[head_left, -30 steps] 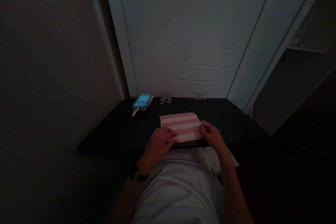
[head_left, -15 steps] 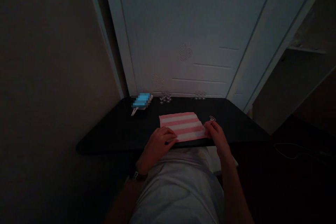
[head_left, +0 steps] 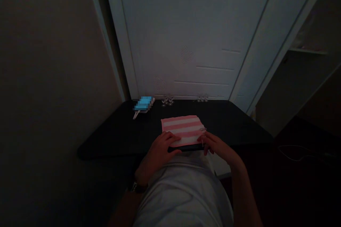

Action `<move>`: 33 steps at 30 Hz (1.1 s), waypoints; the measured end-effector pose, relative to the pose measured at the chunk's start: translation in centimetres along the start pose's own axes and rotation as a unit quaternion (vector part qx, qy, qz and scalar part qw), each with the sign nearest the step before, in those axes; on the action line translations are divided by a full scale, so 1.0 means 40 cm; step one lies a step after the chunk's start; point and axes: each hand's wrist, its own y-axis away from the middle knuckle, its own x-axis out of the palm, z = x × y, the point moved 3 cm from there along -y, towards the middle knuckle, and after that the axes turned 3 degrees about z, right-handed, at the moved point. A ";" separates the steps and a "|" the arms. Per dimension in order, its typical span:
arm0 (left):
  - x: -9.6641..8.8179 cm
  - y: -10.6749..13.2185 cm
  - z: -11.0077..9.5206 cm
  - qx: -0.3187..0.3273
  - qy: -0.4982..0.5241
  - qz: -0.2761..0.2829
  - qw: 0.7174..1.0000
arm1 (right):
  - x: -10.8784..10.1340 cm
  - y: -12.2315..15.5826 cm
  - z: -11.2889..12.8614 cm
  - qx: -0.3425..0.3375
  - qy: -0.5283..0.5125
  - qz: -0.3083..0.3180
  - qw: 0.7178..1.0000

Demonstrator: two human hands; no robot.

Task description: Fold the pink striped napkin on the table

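A pink and white striped cloth (head_left: pixel 181 125) lies flat near the front edge of the black table (head_left: pixel 114 134). My left hand (head_left: pixel 161 149) rests on the cloth's near left corner, fingers stretched out and thumb apart. Over its right side, my right hand (head_left: pixel 217 146) pinches a small clear stemmed piece (head_left: pixel 203 129) with a round rim, its stem pointing down between my fingers. The dim light hides the piece's exact kind, and whether it touches the cloth I cannot tell.
Along the table's back edge stand several similar clear pieces (head_left: pixel 167 101), with another group of clear pieces (head_left: pixel 203 99) to the right. A phone-like device (head_left: pixel 144 104) with a lit blue screen sits at the back left. Behind rises a white panel (head_left: pixel 202 35).
My right hand has moved left from beside the cloth, bringing the clear piece over the cloth's right side. My left hand's thumb has spread away from its fingers.
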 end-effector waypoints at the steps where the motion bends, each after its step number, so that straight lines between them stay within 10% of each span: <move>1: 0.000 0.001 0.000 -0.001 0.001 0.005 1.000 | 0.003 0.003 0.003 0.002 -0.001 0.012 1.000; 12: -0.038 0.008 -0.022 0.003 0.032 0.018 0.999 | -0.013 0.065 0.028 0.015 -0.113 0.026 0.993; 24: -0.237 -0.104 -0.105 -0.047 -0.007 -0.214 0.976 | -0.106 0.067 0.296 -0.131 -0.052 -0.182 0.973; 33: -0.094 -0.132 0.101 -0.064 -0.059 -0.102 0.991 | -0.070 -0.126 0.156 -0.132 0.054 -0.264 0.954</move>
